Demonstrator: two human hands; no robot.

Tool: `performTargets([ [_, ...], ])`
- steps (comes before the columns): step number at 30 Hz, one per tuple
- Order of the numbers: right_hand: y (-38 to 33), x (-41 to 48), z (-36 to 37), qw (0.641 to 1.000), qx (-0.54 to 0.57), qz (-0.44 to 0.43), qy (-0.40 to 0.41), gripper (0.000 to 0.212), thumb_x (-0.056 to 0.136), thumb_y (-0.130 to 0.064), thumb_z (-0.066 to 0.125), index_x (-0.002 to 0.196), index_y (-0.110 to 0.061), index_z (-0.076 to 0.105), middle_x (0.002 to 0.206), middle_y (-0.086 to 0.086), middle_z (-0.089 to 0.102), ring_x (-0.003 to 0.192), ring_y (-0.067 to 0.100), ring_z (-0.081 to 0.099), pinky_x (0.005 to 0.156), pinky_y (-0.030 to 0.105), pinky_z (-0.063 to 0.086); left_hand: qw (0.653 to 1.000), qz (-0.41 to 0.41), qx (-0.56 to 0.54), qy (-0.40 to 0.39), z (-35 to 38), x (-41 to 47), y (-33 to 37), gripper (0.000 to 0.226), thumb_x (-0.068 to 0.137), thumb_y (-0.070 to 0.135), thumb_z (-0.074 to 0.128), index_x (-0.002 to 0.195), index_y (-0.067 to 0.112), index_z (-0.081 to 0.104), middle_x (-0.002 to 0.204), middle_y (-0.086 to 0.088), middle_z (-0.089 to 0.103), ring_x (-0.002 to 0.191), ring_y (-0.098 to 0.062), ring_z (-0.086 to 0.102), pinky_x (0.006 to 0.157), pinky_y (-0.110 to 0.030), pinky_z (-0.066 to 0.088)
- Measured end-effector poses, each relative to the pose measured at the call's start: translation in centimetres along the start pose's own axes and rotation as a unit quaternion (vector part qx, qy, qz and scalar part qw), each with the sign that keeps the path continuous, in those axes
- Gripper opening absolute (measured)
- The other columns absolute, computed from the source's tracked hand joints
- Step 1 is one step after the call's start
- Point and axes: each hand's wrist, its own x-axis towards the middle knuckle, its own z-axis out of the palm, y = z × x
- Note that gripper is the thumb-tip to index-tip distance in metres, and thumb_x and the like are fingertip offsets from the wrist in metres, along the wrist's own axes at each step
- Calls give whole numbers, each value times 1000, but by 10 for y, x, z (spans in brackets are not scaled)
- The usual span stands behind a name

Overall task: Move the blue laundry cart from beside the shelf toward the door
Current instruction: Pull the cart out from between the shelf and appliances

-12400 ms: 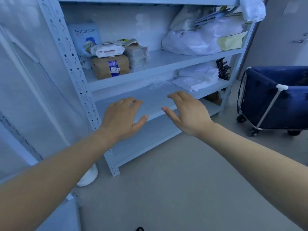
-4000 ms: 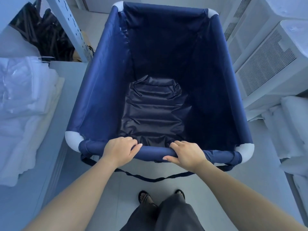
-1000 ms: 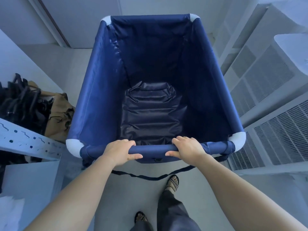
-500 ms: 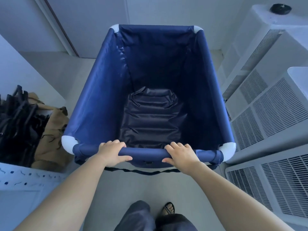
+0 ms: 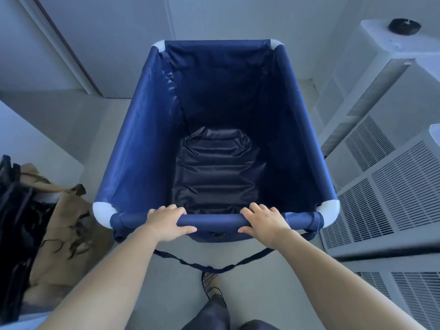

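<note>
The blue laundry cart [image 5: 142,144] fills the middle of the head view, its dark fabric bin empty and white corner caps on its frame. My left hand [image 5: 166,221] grips the near top rail left of centre. On the same rail, right of centre, my right hand [image 5: 264,220] is closed around the bar. A door [image 5: 107,39] with a dark edge stands straight ahead, just beyond the cart's far rim. The cart's wheels are hidden under the bin.
White louvred air-conditioner units [image 5: 385,186] line the right side, close to the cart. A brown bag [image 5: 64,225] and black hangers [image 5: 14,210] sit at the lower left. A black strap [image 5: 209,266] hangs below the rail above my sandalled foot [image 5: 210,285].
The cart has rolled forward with both hands on its rail. The door is nearer, the shelf post has dropped out of view, and the bag and hangers have slid back to the left.
</note>
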Motion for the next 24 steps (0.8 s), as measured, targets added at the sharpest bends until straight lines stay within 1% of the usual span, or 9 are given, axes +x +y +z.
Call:
performTargets([
  [3,11,25,-10,999,-11,32,16,49,92,-57,33,126,-22,37,121,4,46,106,25,46,87,40,37,1000,2,0,18,-17,28,-2,41,79,71,45,98,35,47,96,11,45,92,-15,43,87,-34,32],
  [7,24,54,-20,995,7,92,45,50,91,-60,33,127,-25,37,122,3,46,109,26,45,97,43,31,999,-1,11,46,-37,60,-1,44,79,71,44,99,31,47,94,9,44,90,-16,44,86,-34,33],
  [10,43,75,-32,996,33,79,34,50,91,-59,33,128,-26,39,122,0,46,110,24,45,97,40,31,999,-5,13,42,-52,80,0,42,80,70,44,97,32,45,94,8,43,90,-17,43,86,-34,33],
  [13,59,96,-44,997,34,69,5,49,92,-60,33,128,-27,39,123,-1,45,111,23,44,95,38,31,999,-17,10,43,-61,96,4,46,80,70,44,104,31,48,95,8,42,91,-17,41,88,-35,33],
  [18,80,127,-60,998,37,44,10,49,91,-60,34,128,-28,39,123,-1,46,110,23,44,94,38,31,997,-40,3,58,-79,120,9,47,81,69,44,107,30,48,96,8,42,92,-17,43,92,-35,33],
  [21,95,146,-72,999,45,27,2,49,92,-59,34,131,-28,37,124,-1,46,111,23,44,96,38,30,995,-60,4,76,-85,129,18,46,85,65,43,116,31,46,105,6,46,101,-19,47,97,-34,31],
  [24,114,165,-83,999,43,-7,-8,49,94,-54,36,135,-27,33,128,0,45,113,24,43,98,38,30,991,-71,7,111,-92,140,33,41,90,58,40,127,41,38,112,6,47,106,-20,46,100,-35,28],
])
